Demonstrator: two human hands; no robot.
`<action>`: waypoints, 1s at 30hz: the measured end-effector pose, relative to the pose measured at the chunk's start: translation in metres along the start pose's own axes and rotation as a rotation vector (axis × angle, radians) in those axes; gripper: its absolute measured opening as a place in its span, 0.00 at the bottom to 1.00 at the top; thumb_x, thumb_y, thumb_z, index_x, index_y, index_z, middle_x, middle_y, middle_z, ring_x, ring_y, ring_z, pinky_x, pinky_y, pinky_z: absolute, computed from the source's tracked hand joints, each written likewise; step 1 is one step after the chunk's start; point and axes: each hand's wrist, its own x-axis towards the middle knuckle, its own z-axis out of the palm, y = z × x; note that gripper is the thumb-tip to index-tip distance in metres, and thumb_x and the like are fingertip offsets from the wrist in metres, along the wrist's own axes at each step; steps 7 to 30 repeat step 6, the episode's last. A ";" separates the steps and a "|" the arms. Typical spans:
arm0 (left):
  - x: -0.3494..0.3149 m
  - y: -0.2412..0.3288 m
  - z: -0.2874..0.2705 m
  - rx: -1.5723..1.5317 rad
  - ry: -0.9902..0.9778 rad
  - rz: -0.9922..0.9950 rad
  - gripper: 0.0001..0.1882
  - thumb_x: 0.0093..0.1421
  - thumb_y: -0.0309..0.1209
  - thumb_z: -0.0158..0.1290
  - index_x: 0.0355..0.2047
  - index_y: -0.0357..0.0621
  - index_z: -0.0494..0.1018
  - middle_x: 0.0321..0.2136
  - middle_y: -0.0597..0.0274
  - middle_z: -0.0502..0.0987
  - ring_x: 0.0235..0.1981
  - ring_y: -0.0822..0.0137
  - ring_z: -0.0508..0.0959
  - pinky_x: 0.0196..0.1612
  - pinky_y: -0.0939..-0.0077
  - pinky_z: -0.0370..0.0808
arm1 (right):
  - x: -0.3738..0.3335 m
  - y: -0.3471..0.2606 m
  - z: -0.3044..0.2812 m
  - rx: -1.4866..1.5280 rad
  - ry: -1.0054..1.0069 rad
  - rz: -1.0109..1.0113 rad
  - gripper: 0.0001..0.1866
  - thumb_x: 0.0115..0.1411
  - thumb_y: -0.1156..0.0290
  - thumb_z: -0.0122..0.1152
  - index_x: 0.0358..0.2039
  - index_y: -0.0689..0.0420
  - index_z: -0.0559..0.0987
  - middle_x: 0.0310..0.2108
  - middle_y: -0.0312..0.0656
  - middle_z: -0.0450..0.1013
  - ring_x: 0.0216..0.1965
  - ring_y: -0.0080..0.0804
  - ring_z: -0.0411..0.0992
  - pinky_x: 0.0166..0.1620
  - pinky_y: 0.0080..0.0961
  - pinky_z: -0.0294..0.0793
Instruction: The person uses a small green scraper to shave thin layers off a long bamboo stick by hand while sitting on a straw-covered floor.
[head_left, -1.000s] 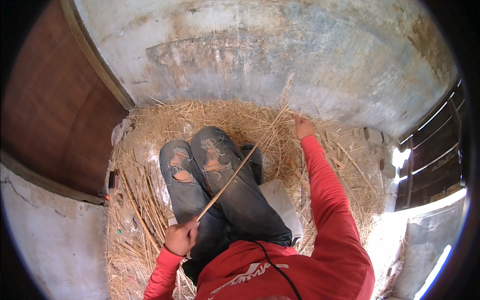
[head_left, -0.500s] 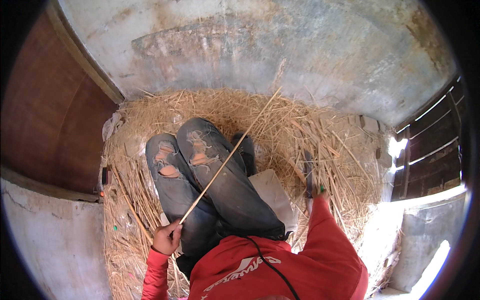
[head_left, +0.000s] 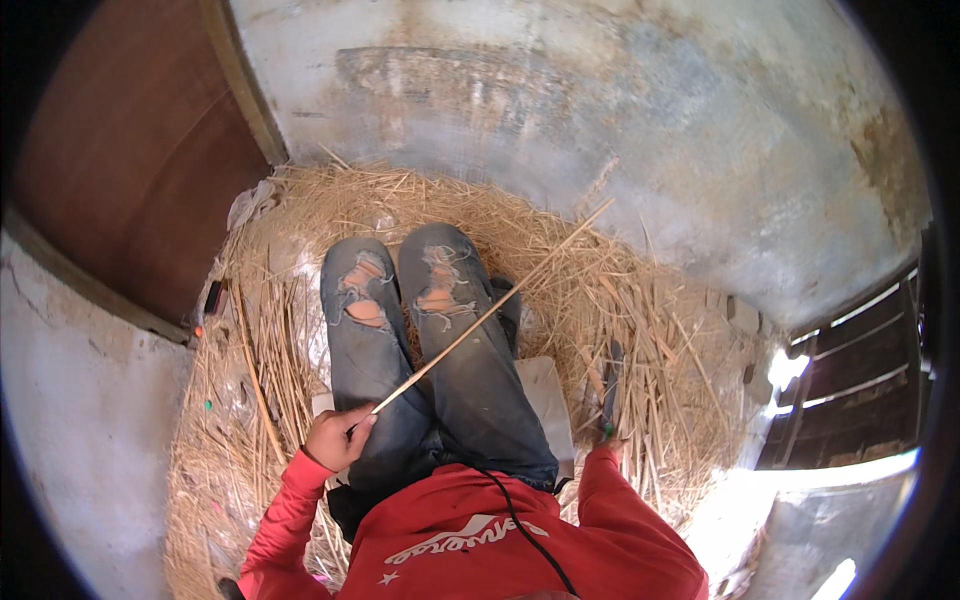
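Observation:
My left hand (head_left: 340,437) is closed on the lower end of a long, thin, pale stalk (head_left: 490,313). The stalk slants up and to the right across my jeans, its far end reaching over the straw toward the wall. Low on the right, my right hand (head_left: 617,446) is beside the lower end of a dark-bladed knife (head_left: 613,372), which lies on the straw and cut stalks. A small green spot (head_left: 607,430) shows between blade and hand. The sleeve and the small size of this hand hide how its fingers are set.
Loose straw (head_left: 400,190) covers the floor around my legs. Split stalks (head_left: 655,380) lie piled on the right, more stalks (head_left: 285,340) on the left. A pale flat panel (head_left: 548,400) is beside my right thigh. Ahead rises a plastered wall (head_left: 560,90); a brown door (head_left: 140,150) is left.
The view has shifted and turned. My left hand still grips the stalk, now angled further right. My right hand has moved left and back toward me, against the knife's lower end.

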 end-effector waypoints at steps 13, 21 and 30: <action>-0.016 -0.003 0.030 -0.193 0.137 0.028 0.15 0.65 0.29 0.57 0.50 0.39 0.81 0.22 0.45 0.79 0.20 0.50 0.80 0.28 0.62 0.77 | 0.083 0.021 0.039 -0.632 -0.154 -0.394 0.38 0.59 0.41 0.67 0.62 0.53 0.73 0.61 0.48 0.68 0.58 0.53 0.73 0.57 0.58 0.72; -0.016 -0.003 0.030 -0.193 0.137 0.028 0.15 0.65 0.29 0.57 0.50 0.39 0.81 0.22 0.45 0.79 0.20 0.50 0.80 0.28 0.62 0.77 | 0.083 0.021 0.039 -0.632 -0.154 -0.394 0.38 0.59 0.41 0.67 0.62 0.53 0.73 0.61 0.48 0.68 0.58 0.53 0.73 0.57 0.58 0.72; -0.016 -0.003 0.030 -0.193 0.137 0.028 0.15 0.65 0.29 0.57 0.50 0.39 0.81 0.22 0.45 0.79 0.20 0.50 0.80 0.28 0.62 0.77 | 0.083 0.021 0.039 -0.632 -0.154 -0.394 0.38 0.59 0.41 0.67 0.62 0.53 0.73 0.61 0.48 0.68 0.58 0.53 0.73 0.57 0.58 0.72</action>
